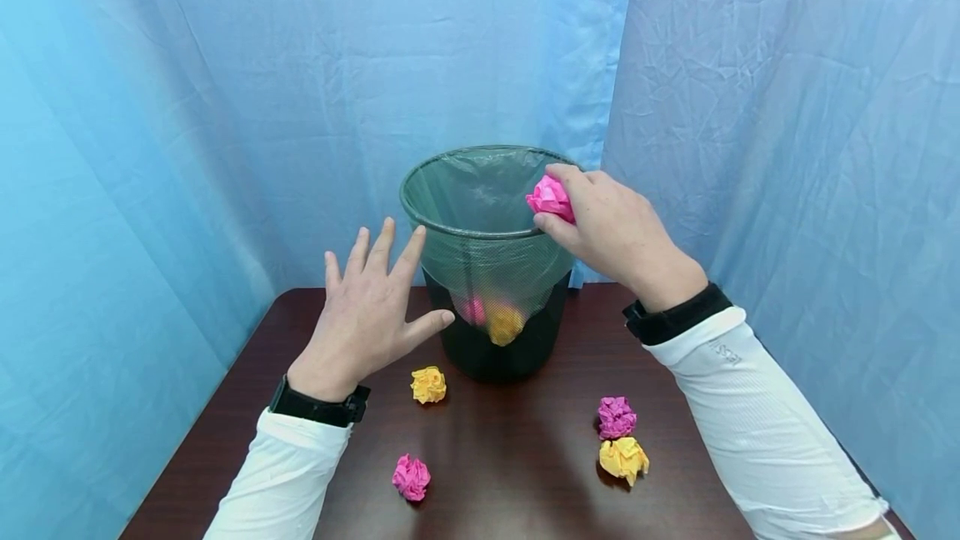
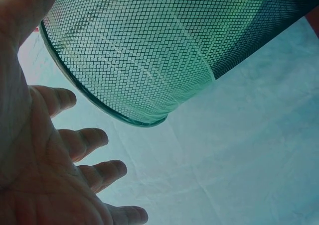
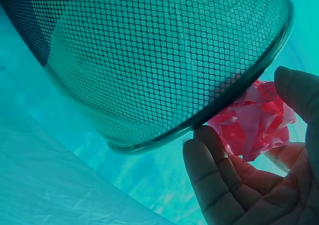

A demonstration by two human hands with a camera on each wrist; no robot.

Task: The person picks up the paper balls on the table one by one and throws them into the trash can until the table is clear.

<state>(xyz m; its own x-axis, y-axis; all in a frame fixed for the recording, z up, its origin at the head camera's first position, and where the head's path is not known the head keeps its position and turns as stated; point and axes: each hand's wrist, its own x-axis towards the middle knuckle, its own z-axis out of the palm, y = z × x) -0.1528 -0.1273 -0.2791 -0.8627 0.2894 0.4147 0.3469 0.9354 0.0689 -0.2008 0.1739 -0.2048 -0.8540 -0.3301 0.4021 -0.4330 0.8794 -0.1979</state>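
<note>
My right hand point(image 1: 611, 219) grips a crumpled pink paper ball point(image 1: 550, 199) at the right side of the bin's rim. In the right wrist view the pink ball point(image 3: 253, 123) sits between thumb and fingers, right at the rim. The mesh bin point(image 1: 491, 233) is lined with a green translucent bag point(image 1: 457, 190); a pink and a yellow ball point(image 1: 504, 323) show through its side, low in the bag. My left hand point(image 1: 367, 315) is held at the bin's left with fingers spread and nothing in it. In the left wrist view its fingers point(image 2: 84, 143) are straight beside the mesh.
On the dark wooden table point(image 1: 480, 457) lie a yellow ball point(image 1: 428, 385) in front of the bin, a pink ball point(image 1: 411, 477) nearer me, and a magenta ball point(image 1: 617, 417) touching another yellow ball point(image 1: 624, 460) at right. Blue curtains point(image 1: 375, 65) hang behind and along both sides.
</note>
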